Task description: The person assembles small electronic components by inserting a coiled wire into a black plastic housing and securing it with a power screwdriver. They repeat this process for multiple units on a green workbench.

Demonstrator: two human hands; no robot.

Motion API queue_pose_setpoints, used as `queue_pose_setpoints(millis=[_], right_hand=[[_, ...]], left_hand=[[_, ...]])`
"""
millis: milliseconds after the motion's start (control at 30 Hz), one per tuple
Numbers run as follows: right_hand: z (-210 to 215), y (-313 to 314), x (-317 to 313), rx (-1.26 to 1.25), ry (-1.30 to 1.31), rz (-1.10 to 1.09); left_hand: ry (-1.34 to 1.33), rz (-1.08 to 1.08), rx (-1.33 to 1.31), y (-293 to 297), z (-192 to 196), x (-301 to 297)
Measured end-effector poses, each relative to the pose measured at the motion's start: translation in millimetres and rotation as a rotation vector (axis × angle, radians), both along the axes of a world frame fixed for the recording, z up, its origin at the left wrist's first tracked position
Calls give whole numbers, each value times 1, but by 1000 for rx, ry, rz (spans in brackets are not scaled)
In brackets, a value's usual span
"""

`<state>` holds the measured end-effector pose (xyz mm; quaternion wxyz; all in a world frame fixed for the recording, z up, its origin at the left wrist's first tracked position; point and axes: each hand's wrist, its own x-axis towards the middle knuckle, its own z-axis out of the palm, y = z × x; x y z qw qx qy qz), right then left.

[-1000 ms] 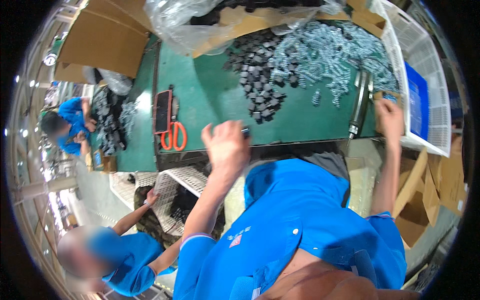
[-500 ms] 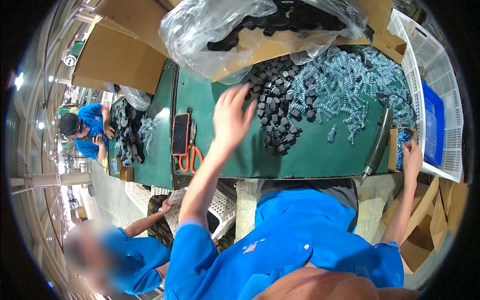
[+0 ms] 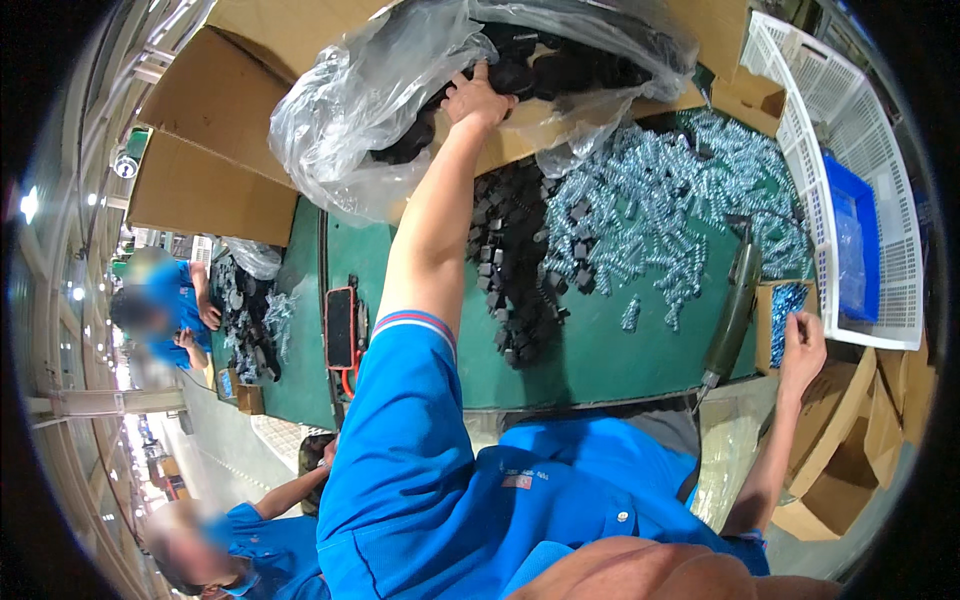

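My left hand reaches forward into a big cardboard box lined with a clear plastic bag. Its fingers are spread over black plastic parts in the bag, and it is open. At the right, my right hand is beside a small carton of small blue screws. Its fingers are pressed together; whether they hold something is too small to see. Below the big box lie a pile of small black blocks and a heap of metal springs.
A green electric screwdriver lies on the green table. A white crate holding a blue tray stands at the right. Left lie a phone and partly hidden orange-handled scissors. Two co-workers are at the left.
My left hand has moved forward from above the table into the bag of black parts. My right hand has drawn back slightly from the screws in the small carton.
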<state>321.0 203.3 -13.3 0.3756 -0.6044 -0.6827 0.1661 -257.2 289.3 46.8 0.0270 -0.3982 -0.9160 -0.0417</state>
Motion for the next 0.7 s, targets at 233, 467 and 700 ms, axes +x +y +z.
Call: queue_pose_setpoints(millis=[233,467,700], right_hand=[[9,-4,13,-114,180,-81],[48,-89,14,-461,796,326],[2,-175,-4,-964,1051,174]], left_hand=[[67,-284,8,-68,-4,45],[112,-434,-86,-219,80,170],[-97,-548,-341,-251,17,284]])
